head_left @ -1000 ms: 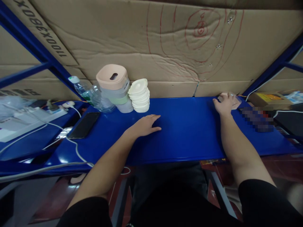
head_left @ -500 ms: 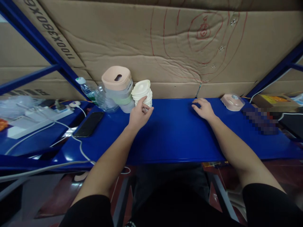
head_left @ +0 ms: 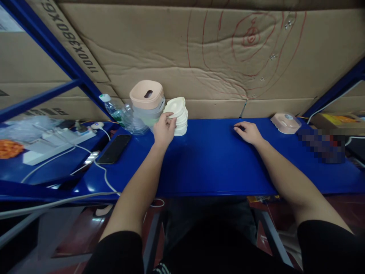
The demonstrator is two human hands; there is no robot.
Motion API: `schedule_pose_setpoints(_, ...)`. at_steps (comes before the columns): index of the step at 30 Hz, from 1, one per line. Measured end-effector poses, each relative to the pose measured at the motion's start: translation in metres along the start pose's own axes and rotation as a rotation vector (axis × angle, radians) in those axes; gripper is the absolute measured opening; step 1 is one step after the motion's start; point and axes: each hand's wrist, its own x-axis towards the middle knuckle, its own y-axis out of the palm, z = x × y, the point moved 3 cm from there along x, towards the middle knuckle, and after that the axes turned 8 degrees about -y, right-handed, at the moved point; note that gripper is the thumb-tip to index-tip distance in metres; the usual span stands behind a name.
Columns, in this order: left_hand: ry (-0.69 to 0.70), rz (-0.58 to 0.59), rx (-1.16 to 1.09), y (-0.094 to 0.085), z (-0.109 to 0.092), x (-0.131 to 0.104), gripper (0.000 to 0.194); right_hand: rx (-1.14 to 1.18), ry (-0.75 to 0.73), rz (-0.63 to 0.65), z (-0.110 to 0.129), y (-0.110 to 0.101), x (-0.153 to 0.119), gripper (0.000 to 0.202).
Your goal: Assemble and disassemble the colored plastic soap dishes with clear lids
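1. Looking down through the head camera, I find a bumpy orange bundle point(head_left: 10, 148) far left, then crinkled clear film point(head_left: 37, 123) and a smooth white power strip point(head_left: 57, 148).
2. Flat and black, a phone point(head_left: 115, 149) lies on the glossy blue desk point(head_left: 211, 163), with a clear plastic bottle point(head_left: 114, 113) behind it.
3. Next comes a rounded-corner stack of tubs point(head_left: 146, 99), matt pink on top with an oval slot, greyer and greenish below.
4. My left hand point(head_left: 164, 129) has its fingers and thumb bent at the near edge of a cream stack point(head_left: 181, 127); I cannot tell whether they grip a piece.
5. That cream stack, thin-rimmed, ridged layers, sits just right of the tubs, before creased cardboard point(head_left: 142, 49).
6. My right hand point(head_left: 247, 131) is bare and loosely spread, holding nothing, low at the desk.
7. Further right, a pale pink rounded container point(head_left: 285, 125) rests near a cardboard box point(head_left: 330, 123).
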Motion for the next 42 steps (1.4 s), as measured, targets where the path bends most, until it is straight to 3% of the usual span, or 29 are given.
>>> schedule_pose_setpoints(8, 0.048, 0.025, -0.044, -0.001, -0.005, -0.002, 0.023, 0.002, 0.015, -0.017, -0.001, -0.001, -0.001, 0.041)
schedule_pose_setpoints(12, 0.12, -0.006, -0.101, -0.004, -0.017, -0.012, 0.026, -0.017, 0.092, -0.109, 0.001, -0.008, -0.001, 0.047)
schedule_pose_setpoints(17, 0.21, 0.0, -0.14, -0.002, -0.045, -0.042, 0.028, 0.099, 0.097, -0.193, 0.031, -0.019, -0.001, 0.063)
schedule_pose_setpoints(23, 0.15, 0.216, -0.268, 0.02, -0.067, -0.074, 0.028, 0.28, -0.111, -0.015, 0.075, -0.007, -0.005, 0.093)
schedule_pose_setpoints(28, -0.008, 0.405, -0.359, 0.04, -0.061, -0.078, 0.031, 0.183, -0.172, -0.005, 0.079, 0.003, -0.005, 0.056)
schedule_pose_setpoints(32, -0.124, 0.52, -0.33, 0.047, -0.047, -0.075, 0.034, 0.13, -0.148, 0.06, 0.077, 0.007, -0.003, 0.054)
schedule_pose_setpoints(38, 0.096, 0.605, -0.072, 0.037, -0.04, -0.067, 0.033, -0.002, -0.169, 0.287, 0.073, 0.014, -0.003, 0.055)
schedule_pose_setpoints(42, 0.217, 0.477, -0.033, 0.022, -0.04, -0.054, 0.035, -0.115, -0.215, 0.362, 0.071, 0.016, -0.003, 0.059)
